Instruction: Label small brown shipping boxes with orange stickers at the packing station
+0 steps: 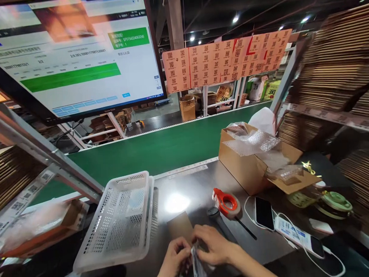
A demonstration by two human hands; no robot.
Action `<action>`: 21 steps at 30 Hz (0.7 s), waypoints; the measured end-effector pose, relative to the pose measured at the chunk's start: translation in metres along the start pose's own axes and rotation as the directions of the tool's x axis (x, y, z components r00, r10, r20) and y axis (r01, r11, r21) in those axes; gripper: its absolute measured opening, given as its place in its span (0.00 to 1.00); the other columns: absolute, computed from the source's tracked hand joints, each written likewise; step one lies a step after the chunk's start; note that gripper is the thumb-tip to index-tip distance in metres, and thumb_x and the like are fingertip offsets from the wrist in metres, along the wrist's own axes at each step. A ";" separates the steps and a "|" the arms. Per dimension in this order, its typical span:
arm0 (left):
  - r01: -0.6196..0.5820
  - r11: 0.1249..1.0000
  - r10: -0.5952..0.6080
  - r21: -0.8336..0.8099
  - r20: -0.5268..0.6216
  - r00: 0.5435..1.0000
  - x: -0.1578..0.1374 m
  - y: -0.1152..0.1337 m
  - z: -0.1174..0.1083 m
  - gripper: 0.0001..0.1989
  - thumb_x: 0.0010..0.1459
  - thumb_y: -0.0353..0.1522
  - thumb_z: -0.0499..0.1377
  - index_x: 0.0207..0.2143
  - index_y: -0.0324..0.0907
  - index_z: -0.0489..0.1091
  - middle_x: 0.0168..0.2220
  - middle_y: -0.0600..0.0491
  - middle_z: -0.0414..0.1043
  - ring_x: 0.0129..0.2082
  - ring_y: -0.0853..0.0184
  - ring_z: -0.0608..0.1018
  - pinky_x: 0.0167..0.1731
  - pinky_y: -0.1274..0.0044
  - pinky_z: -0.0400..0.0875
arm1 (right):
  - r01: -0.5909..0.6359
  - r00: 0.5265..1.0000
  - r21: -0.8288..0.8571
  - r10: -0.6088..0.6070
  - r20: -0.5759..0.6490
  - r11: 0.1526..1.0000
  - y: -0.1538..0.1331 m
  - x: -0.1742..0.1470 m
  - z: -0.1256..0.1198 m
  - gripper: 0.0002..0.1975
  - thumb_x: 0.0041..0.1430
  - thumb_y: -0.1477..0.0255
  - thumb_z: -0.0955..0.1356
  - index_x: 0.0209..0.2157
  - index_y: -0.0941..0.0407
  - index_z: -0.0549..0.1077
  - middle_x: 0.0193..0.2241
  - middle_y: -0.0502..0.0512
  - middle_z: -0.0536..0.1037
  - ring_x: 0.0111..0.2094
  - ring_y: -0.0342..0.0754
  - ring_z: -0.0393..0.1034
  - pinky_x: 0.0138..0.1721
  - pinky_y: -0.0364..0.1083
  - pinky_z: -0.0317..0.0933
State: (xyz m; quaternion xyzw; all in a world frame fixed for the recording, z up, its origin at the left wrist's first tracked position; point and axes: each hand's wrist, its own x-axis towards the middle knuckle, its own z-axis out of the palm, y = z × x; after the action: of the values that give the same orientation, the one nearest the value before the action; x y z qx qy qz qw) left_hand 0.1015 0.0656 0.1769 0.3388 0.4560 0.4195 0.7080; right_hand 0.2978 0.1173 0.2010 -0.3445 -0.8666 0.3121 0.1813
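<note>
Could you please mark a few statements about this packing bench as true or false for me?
1. Both hands, the left hand and the right hand, hold a small clear packet. True.
2. The white basket lies to the right of the hands. False: it lies to their left.
3. The cardboard box is shut and taped. False: it is open, with bubble wrap in it.
4. The tape dispenser has an orange-red body. True.
5. The phone stands upright. False: it lies flat on the bench.
</note>
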 end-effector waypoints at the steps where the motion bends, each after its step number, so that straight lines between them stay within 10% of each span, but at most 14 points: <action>1: 0.016 0.998 -0.017 -0.057 -0.021 1.000 0.000 -0.001 0.003 0.29 0.39 0.53 0.75 0.22 0.43 0.64 0.13 0.61 0.63 0.12 0.77 0.60 0.14 0.83 0.51 | 0.019 0.998 0.103 -0.013 -0.059 0.994 0.000 -0.003 0.005 0.20 0.50 0.67 0.68 0.45 0.57 0.77 0.37 0.58 0.80 0.36 0.52 0.72 0.39 0.49 0.64; 9: 0.170 0.922 -0.158 -0.349 0.063 0.985 0.003 -0.010 0.020 0.26 0.39 0.45 0.77 0.20 0.40 0.65 0.13 0.64 0.55 0.11 0.82 0.54 0.13 0.84 0.45 | 0.088 0.945 0.428 0.060 -0.320 0.899 -0.006 -0.024 0.041 0.12 0.64 0.69 0.68 0.44 0.51 0.83 0.44 0.60 0.79 0.47 0.52 0.75 0.50 0.51 0.68; 21: 0.209 0.843 -0.285 -0.496 -0.082 0.955 -0.003 -0.039 0.010 0.33 0.29 0.53 0.78 0.21 0.41 0.63 0.15 0.65 0.54 0.13 0.83 0.52 0.15 0.85 0.43 | -0.056 0.986 0.489 0.124 -0.107 0.870 -0.004 -0.002 0.046 0.05 0.60 0.69 0.69 0.33 0.53 0.79 0.38 0.57 0.81 0.42 0.53 0.75 0.46 0.51 0.67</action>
State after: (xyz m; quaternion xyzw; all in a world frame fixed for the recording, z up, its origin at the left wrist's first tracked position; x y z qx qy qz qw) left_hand 0.1213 0.0454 0.1478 0.0569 0.4299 0.4493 0.7811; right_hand 0.2727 0.0949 0.1691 -0.3484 -0.7296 0.5031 0.3053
